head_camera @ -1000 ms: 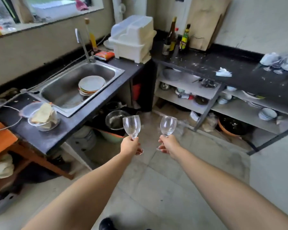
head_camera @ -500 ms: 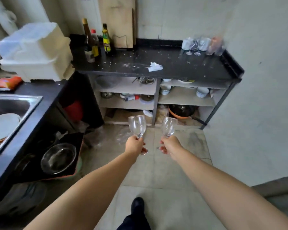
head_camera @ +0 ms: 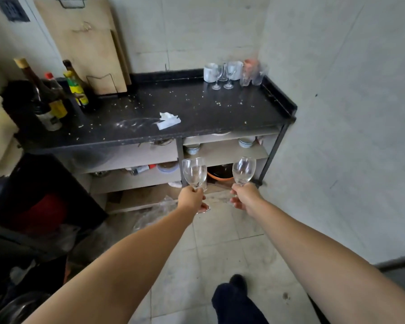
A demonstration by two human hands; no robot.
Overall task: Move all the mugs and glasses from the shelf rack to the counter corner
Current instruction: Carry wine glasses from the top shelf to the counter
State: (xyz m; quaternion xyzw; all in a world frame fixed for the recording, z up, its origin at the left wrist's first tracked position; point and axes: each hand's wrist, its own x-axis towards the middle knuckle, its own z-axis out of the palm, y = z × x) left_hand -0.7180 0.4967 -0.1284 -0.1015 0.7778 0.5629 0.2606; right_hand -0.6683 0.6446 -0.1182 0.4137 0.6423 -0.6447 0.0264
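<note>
Left hand (head_camera: pixel 192 199) stretched forward, fingers curled around the stem of a clear wine glass (head_camera: pixel 194 173), bowl upright just above the knuckles, foot showing below the fingers. Right hand (head_camera: pixel 243 196) likewise clenched on the stem of a second wine glass (head_camera: pixel 244 170), bowl upright above the fingers, slightly tilted to the right. Both glasses empty, apart from each other, not touching. Both held over the tiled floor (head_camera: pixel 220 253), in front of the shelves (head_camera: pixel 220 153) under the black counter (head_camera: pixel 173 113).

Far beyond the fingertips, at the back right corner of the counter, a cluster of glassware (head_camera: pixel 234 73): two stemmed glasses in front, white mugs behind, some tumblers to the right against the raised edge, partly blurred. Ahead and to the left of the left hand, a crumpled white paper (head_camera: pixel 168 120) on the counter top, among small crumbs. Farther left, several bottles (head_camera: pixel 54 99) standing together, and a wooden cutting board (head_camera: pixel 87 45) leaning on the wall behind. Bowls (head_camera: pixel 246 142) on the shelf just above the held glasses.
</note>
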